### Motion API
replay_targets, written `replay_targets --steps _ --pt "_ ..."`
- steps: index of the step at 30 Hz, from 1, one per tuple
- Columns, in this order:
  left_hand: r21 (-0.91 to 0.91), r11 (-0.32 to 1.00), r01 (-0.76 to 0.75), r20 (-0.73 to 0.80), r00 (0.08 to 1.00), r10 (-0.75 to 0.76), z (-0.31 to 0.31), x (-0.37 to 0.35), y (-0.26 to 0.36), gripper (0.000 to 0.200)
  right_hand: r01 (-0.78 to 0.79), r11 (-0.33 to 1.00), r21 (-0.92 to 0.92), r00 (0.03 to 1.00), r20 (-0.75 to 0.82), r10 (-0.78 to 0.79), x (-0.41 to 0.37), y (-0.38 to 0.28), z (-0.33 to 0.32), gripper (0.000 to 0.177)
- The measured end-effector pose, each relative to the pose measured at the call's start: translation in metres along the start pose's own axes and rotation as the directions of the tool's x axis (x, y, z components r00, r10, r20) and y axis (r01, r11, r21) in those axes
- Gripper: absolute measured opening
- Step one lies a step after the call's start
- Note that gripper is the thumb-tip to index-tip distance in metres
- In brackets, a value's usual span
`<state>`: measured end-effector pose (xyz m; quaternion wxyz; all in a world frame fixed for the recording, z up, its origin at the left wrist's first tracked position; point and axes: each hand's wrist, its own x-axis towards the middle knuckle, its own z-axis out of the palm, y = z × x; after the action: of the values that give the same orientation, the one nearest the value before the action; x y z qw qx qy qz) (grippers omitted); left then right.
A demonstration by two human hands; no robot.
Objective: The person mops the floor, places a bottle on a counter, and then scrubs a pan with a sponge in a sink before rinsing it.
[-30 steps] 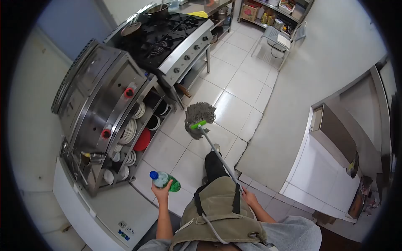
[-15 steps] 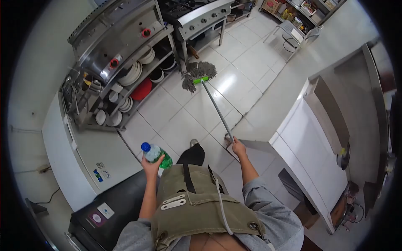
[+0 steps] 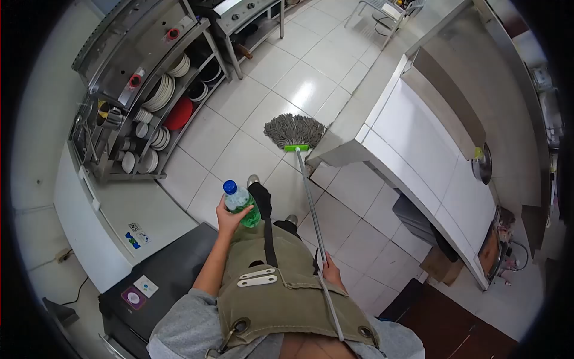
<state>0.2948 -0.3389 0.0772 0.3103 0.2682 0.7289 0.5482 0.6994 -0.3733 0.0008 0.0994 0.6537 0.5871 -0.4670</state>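
Commercial kitchen.
Stacked plates [image 3: 160, 93] fill a steel rack [image 3: 134, 176]; beyond it stands a knobbed range [image 3: 248, 7], and across the white-tiled floor [image 3: 239, 158] a long steel table [image 3: 445, 99].

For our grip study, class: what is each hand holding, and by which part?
Left hand: clear plastic bottle with blue cap, gripped round its lower body. Right hand: grey metal mop handle, gripped along its upper stretch.

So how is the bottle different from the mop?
The bottle is short and stubby; the mop is long and thin. The bottle is see-through with a blue cap and green below; the mop has grey strings and a green bar. The left hand holds the bottle up in the air; the mop's head lies on the floor. Each is gripped by one hand, the mop by the right hand.
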Motion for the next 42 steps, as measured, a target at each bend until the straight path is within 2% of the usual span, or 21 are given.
replay_targets --steps 3,4,8,11,12,13,15,16,18,22,24,26,28,29,30,31,32,33,34,37,42 --pt "-0.016 1.0 -0.002 0.023 1.0 0.003 -0.006 0.024 -0.002 0.049 -0.075 0.997 0.019 0.995 0.069 0.074 0.023 -0.063 -0.002 0.047" --pt "-0.013 1.0 0.0 0.016 1.0 0.0 -0.011 0.032 -0.003 0.049 0.037 0.999 -0.036 0.998 -0.05 -0.039 0.051 -0.052 0.023 0.048" --pt "0.058 0.998 0.033 -0.004 0.999 -0.033 -0.046 0.071 -0.007 0.049 0.002 0.988 0.157 0.998 -0.06 0.007 0.145 -0.118 0.052 0.049" --pt "0.13 0.991 0.039 -0.053 0.998 -0.033 -0.078 0.102 -0.015 0.047 0.068 0.983 0.171 0.992 -0.12 -0.048 0.229 -0.183 0.048 0.049" --pt "0.148 0.988 0.041 -0.088 0.996 -0.028 -0.089 0.113 -0.017 0.047 0.209 0.976 0.056 0.952 -0.239 -0.19 0.285 -0.175 0.065 0.049" --pt "0.167 0.985 0.042 -0.12 0.993 -0.022 -0.099 0.122 -0.019 0.047 0.09 0.974 0.206 0.991 -0.112 -0.068 0.3 -0.222 0.04 0.049" --pt "0.212 0.975 0.063 -0.124 0.992 -0.037 -0.118 0.14 -0.02 0.048 0.167 0.914 0.37 0.985 -0.104 -0.138 0.367 -0.263 0.027 0.05" --pt "0.241 0.969 0.056 -0.124 0.992 -0.027 -0.125 0.149 -0.019 0.047 0.091 0.859 0.504 0.995 -0.009 -0.101 0.375 -0.299 0.007 0.05" --pt "0.251 0.967 0.053 -0.113 0.993 -0.025 -0.133 0.163 -0.009 0.047 0.079 0.833 0.548 0.997 -0.04 -0.068 0.413 -0.329 -0.007 0.05" --pt "0.299 0.954 -0.011 -0.072 0.997 0.034 -0.139 0.187 -0.008 0.046 -0.008 0.948 0.317 0.991 -0.121 0.049 0.423 -0.333 -0.023 0.047" --pt "0.273 0.962 -0.025 -0.031 0.999 0.034 -0.135 0.197 -0.011 0.046 0.255 0.966 0.047 0.898 -0.382 -0.218 0.401 -0.283 -0.002 0.046" --pt "0.245 0.968 -0.047 0.016 0.999 0.045 -0.125 0.207 -0.007 0.044 0.038 0.999 0.028 0.957 -0.288 -0.029 0.336 -0.257 0.01 0.047" --pt "0.246 0.968 -0.051 0.075 0.997 0.034 -0.115 0.217 -0.013 0.044 0.09 0.994 0.055 0.944 -0.322 -0.068 0.268 -0.209 0.042 0.047" --pt "0.249 0.967 -0.059 0.118 0.993 0.03 -0.108 0.223 -0.015 0.044 -0.138 0.986 0.092 0.981 -0.125 0.149 0.22 -0.214 0.039 0.047" --pt "0.262 0.962 -0.074 0.151 0.988 0.035 -0.1 0.228 -0.011 0.043 -0.028 0.992 0.121 0.973 -0.222 0.055 0.188 -0.182 0.068 0.046" --pt "0.256 0.964 -0.075 0.166 0.986 0.032 -0.092 0.234 -0.012 0.043 -0.036 0.992 0.121 0.974 -0.219 0.062 0.144 -0.174 0.085 0.046" --pt "0.252 0.964 -0.089 0.197 0.98 0.039 -0.084 0.238 -0.014 0.044 -0.272 0.924 0.269 0.959 -0.004 0.283 0.099 -0.18 0.087 0.045" --pt "0.249 0.963 -0.102 0.228 0.973 0.044 -0.076 0.241 -0.015 0.044 -0.296 0.885 0.358 0.948 0.0 0.318 0.059 -0.167 0.11 0.045" --pt "0.227 0.969 -0.099 0.244 0.969 0.042 -0.07 0.244 -0.018 0.044 -0.168 0.946 0.277 0.968 -0.134 0.211 0.019 -0.159 0.132 0.046" --pt "0.196 0.975 -0.104 0.323 0.946 0.036 -0.055 0.251 -0.017 0.045 -0.272 0.896 0.35 0.949 -0.058 0.311 -0.044 -0.178 0.149 0.046" --pt "0.211 0.968 -0.136 0.378 0.924 0.047 -0.046 0.259 -0.006 0.046 -0.34 0.84 0.423 0.925 -0.009 0.38 -0.056 -0.21 0.151 0.046"
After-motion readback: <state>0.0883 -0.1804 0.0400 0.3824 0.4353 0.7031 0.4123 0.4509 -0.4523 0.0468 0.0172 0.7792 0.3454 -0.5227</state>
